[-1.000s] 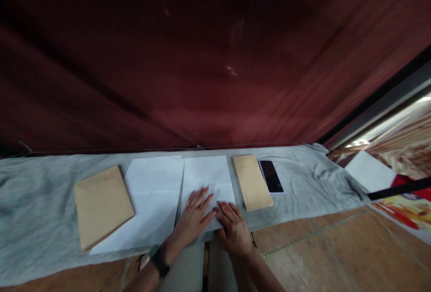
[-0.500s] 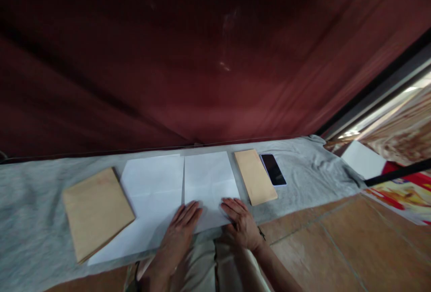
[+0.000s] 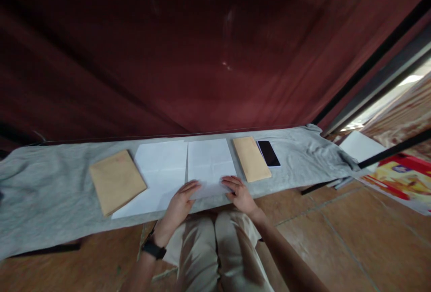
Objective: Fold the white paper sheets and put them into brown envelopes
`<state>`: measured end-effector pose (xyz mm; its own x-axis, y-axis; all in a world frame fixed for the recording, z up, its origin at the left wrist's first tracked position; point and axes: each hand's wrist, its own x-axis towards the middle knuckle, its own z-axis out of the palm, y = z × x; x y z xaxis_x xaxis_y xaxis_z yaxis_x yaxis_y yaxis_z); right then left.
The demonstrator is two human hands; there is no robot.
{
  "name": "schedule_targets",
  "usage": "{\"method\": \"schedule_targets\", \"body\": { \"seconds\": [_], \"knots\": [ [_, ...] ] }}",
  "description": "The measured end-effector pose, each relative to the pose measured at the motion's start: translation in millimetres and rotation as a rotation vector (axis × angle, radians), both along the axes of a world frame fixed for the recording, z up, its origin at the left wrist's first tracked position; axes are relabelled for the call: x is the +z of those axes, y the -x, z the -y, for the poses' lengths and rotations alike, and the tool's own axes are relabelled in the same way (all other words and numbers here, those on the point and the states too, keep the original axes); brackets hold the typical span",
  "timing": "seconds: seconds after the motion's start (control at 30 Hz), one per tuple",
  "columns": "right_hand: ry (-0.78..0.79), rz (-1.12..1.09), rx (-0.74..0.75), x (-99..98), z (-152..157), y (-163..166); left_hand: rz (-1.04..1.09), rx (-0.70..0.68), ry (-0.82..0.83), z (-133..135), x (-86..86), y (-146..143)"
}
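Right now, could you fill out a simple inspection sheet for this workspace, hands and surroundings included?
Surface: gray cloth, rumpled toward the right.
Work items: left white sheet and right white sheet lie side by side; a brown packet overlaps the left one.
Clutter: phone beside a brown envelope.
Hands: left hand and right hand at the right white sheet's near edge; grip unclear.
Cables: nothing seen for certain.
Surroundings: dark red sheeting behind, tiled floor below, red-and-yellow printed item at right.
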<state>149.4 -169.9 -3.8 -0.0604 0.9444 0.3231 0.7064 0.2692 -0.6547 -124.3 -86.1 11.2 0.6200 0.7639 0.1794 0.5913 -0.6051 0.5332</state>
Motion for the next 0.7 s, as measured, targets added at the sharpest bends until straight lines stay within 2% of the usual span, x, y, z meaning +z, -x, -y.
{"method": "schedule_targets", "body": {
  "seconds": [0.2,0.33,0.43,0.57,0.7],
  "knots": [
    [0.007,-0.016,0.006,-1.7,-2,-4,-0.048,0.122,0.101,6,16.1,-11],
    [0.082,0.077,0.072,14.2,-2,-10,-0.124,0.178,0.166,1,36.7,-17],
    [0.146,0.158,0.094,32.9,-4,-16,-0.108,0.159,0.217,-7,47.4,-14],
    [0.23,0.207,0.086,54.0,-9,-26,0.047,0.135,0.295,-18,52.1,-5],
    [0.309,0.084,0.106,55.3,-10,-40,0.265,0.107,0.401,-22,53.4,5]
  ]
}}
